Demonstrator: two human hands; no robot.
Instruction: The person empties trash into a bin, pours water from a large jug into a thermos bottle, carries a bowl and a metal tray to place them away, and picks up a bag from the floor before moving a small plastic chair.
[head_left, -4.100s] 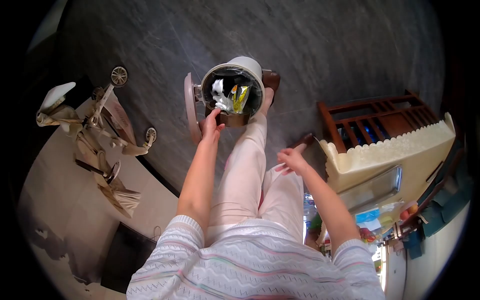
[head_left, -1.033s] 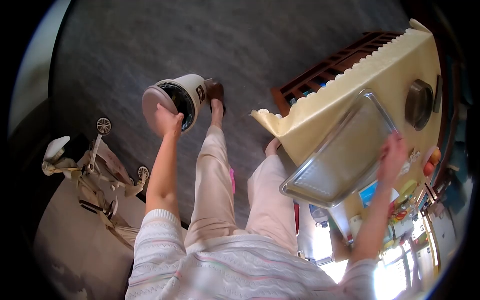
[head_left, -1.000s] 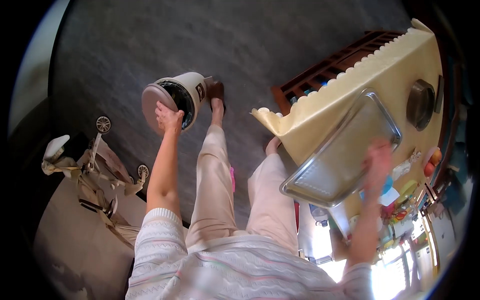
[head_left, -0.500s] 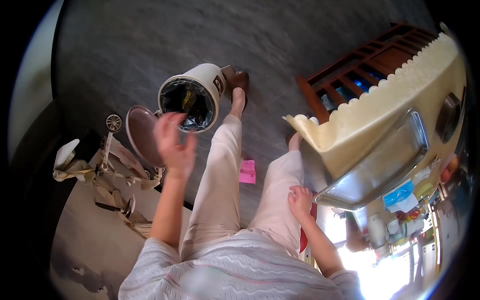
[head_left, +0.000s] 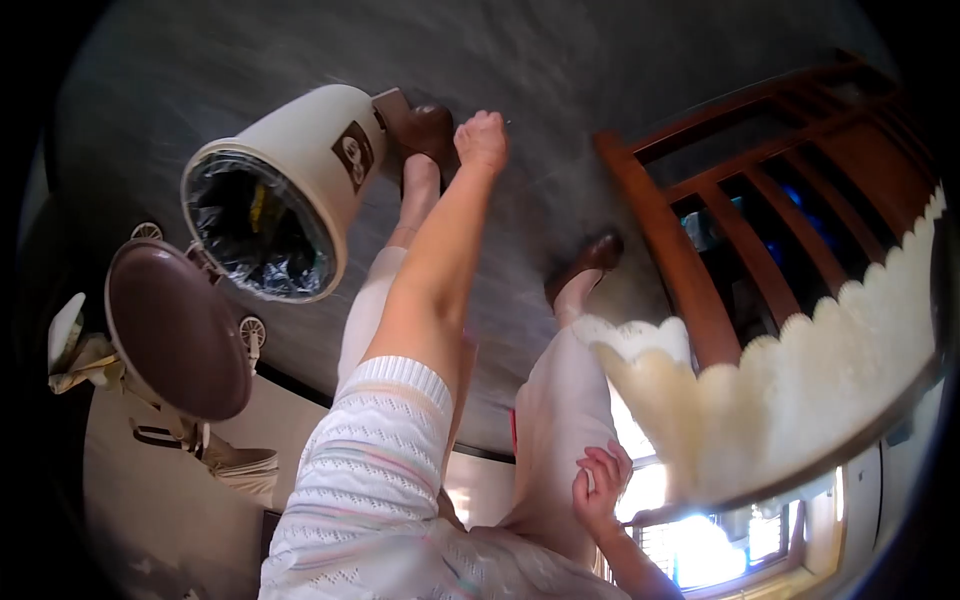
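My left hand (head_left: 483, 140) reaches out low over the grey floor, beside a brown shoe (head_left: 425, 130). Its fingers are closed, and whatever they may hold is too small to make out. To its left stands a cream trash bin (head_left: 315, 125) lined with a black bag (head_left: 225, 215); a yellow scrap shows inside. The bin's round brown lid (head_left: 178, 330) hangs open. My right hand (head_left: 600, 485) is by my right thigh, its fingers loosely bent and slightly apart, with nothing visible in it.
At the right, a brown wooden rack (head_left: 660, 240) stands below a scalloped cream tablecloth (head_left: 800, 400). Behind the lid is a small wheeled frame (head_left: 253, 332) with pale fabric. A bright window (head_left: 710, 550) shows at the lower right.
My left hand has swung from beside the bin's opening down past my left shin, and closed. The view has tilted, bringing bin and lid nearer. The pink paper is now mostly hidden.
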